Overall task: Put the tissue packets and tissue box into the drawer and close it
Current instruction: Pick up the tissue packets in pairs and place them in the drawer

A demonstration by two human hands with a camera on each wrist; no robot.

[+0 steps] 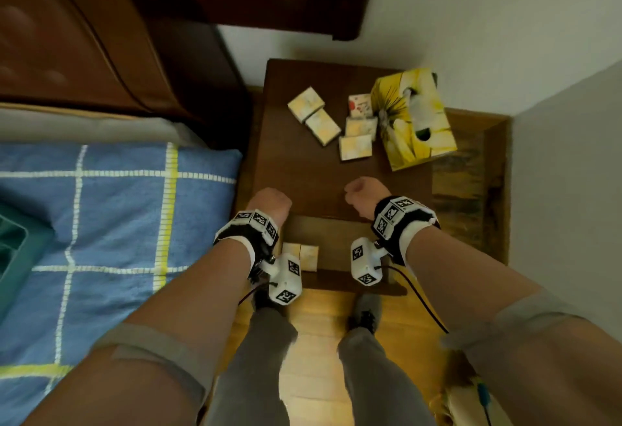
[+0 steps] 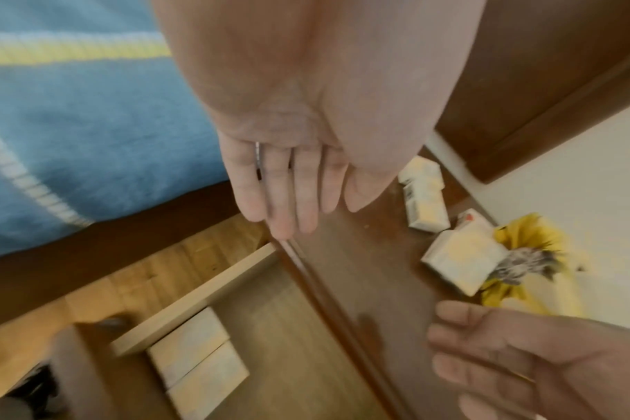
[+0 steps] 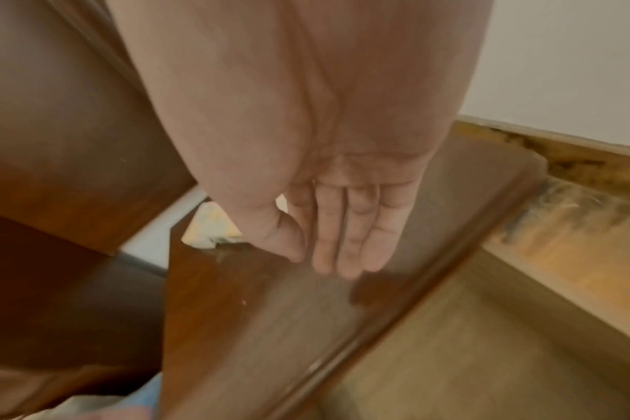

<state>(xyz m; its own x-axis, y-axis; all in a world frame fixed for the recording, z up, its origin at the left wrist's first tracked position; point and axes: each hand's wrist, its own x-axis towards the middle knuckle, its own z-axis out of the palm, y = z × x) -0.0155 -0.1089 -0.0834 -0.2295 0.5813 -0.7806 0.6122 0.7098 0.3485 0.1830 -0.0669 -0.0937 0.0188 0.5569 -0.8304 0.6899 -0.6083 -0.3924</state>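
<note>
Several pale yellow tissue packets (image 1: 323,127) lie on the dark nightstand top (image 1: 303,173), beside a yellow flowered tissue box (image 1: 415,119) at its right. The drawer (image 1: 340,240) below stands pulled out, with two packets (image 1: 301,254) side by side at its left end. My left hand (image 1: 271,201) hovers over the top's front left edge, fingers (image 2: 285,199) straight and together, holding nothing. Over the front middle of the top my right hand (image 1: 361,191) is equally flat and empty, its fingers (image 3: 346,241) extended. The two drawer packets (image 2: 198,361) show in the left wrist view too.
A bed with a blue checked blanket (image 1: 117,223) borders the nightstand on the left, its brown headboard (image 1: 84,38) behind. White walls (image 1: 555,122) close the corner at the right. My legs and shoes (image 1: 367,311) stand on the wooden floor before the drawer.
</note>
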